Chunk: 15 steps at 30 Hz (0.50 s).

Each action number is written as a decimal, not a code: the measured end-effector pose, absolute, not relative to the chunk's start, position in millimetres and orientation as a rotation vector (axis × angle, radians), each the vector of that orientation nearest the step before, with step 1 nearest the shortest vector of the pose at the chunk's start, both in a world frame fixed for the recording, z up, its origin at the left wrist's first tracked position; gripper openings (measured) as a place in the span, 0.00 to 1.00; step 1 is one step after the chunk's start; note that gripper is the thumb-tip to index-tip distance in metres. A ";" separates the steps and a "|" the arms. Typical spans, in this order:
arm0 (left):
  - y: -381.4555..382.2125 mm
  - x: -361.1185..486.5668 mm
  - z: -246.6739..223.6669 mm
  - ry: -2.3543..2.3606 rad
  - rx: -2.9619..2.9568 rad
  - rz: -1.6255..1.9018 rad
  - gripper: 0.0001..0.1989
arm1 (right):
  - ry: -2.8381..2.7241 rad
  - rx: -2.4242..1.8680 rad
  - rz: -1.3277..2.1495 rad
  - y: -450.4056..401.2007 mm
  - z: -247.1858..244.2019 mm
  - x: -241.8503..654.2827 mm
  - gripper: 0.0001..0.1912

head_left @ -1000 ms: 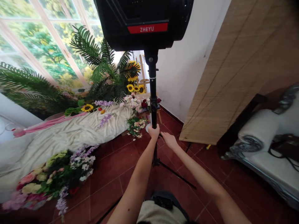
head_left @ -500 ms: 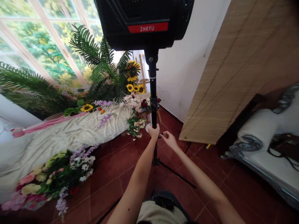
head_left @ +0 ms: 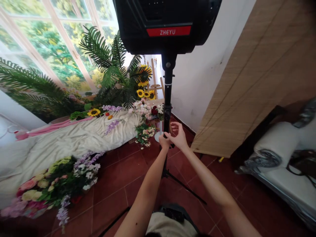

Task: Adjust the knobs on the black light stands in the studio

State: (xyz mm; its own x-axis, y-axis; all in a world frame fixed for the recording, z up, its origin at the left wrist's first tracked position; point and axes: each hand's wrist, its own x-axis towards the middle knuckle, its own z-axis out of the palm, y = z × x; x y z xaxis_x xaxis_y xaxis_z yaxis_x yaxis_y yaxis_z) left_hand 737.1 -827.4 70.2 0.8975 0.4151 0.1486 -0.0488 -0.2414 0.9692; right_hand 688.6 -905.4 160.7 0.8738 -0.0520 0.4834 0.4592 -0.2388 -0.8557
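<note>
A black light stand rises in front of me, carrying a large black studio light with a red ZHEYU label. My left hand is wrapped round the stand's pole, low on its upper section. Just above and to the right, my right hand is beside the pole with its fingers apart and curved, thumb near the pole. Nothing shows in its grasp. Partly hidden behind the hands is a small dark knob. Below, the stand's legs spread over the tiled floor.
On the left, a bed-like surface with cream cloth has flower bunches and palm fronds around it. A bamboo blind hangs at the right, near a white sofa. An easel stands behind the light.
My right hand has left the small knob and moved up beside the pole, its fingers opening. My left hand keeps its hold. The view has shifted slightly, so the light appears further right.
</note>
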 end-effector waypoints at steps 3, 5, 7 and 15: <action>-826.0 736.1 70.1 0.259 1.757 0.438 0.11 | -0.355 -1.735 -0.542 -884.7 191.7 710.6 0.37; -825.0 735.9 69.4 0.261 1.738 0.437 0.11 | -0.333 -1.730 -0.549 -872.3 200.0 723.5 0.29; -823.0 735.7 68.5 0.238 1.714 0.435 0.11 | -0.299 -1.710 -0.557 -862.9 200.5 733.5 0.24; -811.6 724.1 55.9 0.058 1.634 0.363 0.14 | -0.315 -1.663 -0.680 -858.1 208.5 753.8 0.23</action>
State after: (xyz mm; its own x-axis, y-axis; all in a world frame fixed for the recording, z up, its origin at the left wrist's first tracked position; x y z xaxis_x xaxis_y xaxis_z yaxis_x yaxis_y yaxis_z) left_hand 724.1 -811.6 55.9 0.9469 0.2526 0.1991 -0.1783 -0.1030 0.9786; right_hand 753.8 -858.1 208.5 0.7887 -0.1639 0.5925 0.5581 -0.2134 -0.8019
